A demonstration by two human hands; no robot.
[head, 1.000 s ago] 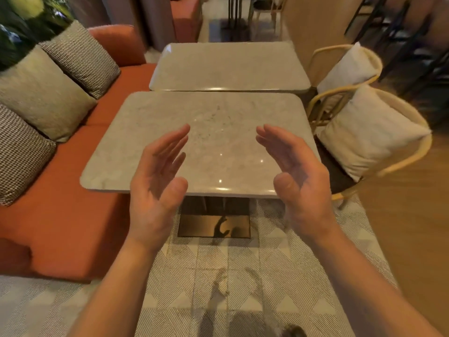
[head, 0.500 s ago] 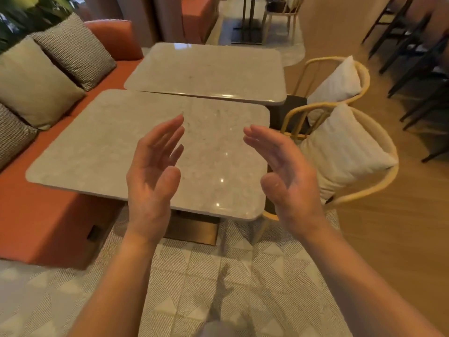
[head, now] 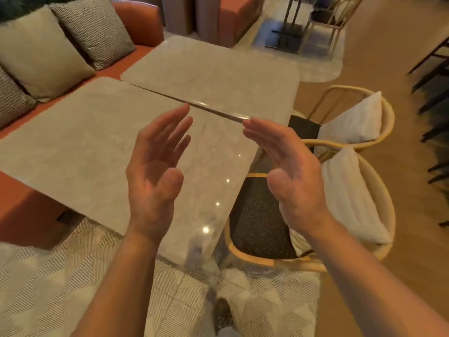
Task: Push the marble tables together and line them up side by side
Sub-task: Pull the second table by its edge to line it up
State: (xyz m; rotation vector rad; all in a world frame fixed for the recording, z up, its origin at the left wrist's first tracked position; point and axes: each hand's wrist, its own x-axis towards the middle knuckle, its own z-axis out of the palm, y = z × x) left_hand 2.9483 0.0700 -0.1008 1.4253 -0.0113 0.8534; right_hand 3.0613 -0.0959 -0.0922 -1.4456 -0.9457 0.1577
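Note:
Two grey marble tables stand edge to edge. The near marble table [head: 80,147] fills the left and middle of the head view. The far marble table [head: 218,76] lies behind it and juts out further right, with only a thin dark seam between the tops. My left hand [head: 155,171] hovers above the near table's right part, palm facing right, fingers apart, holding nothing. My right hand [head: 291,173] floats above that table's right edge and the chair beside it, palm facing left, fingers apart and empty. Neither hand touches a table.
An orange bench sofa [head: 21,210] with cushions [head: 41,52] runs along the left side of both tables. Two rattan chairs [head: 374,198] with white pillows [head: 354,117] stand close to the tables' right edges. A patterned rug [head: 48,288] lies underfoot, with wooden floor on the right.
The view has swung round to the right of the near table and closer to it. Both hands stay raised and apart in the same pose. The tables have not visibly shifted.

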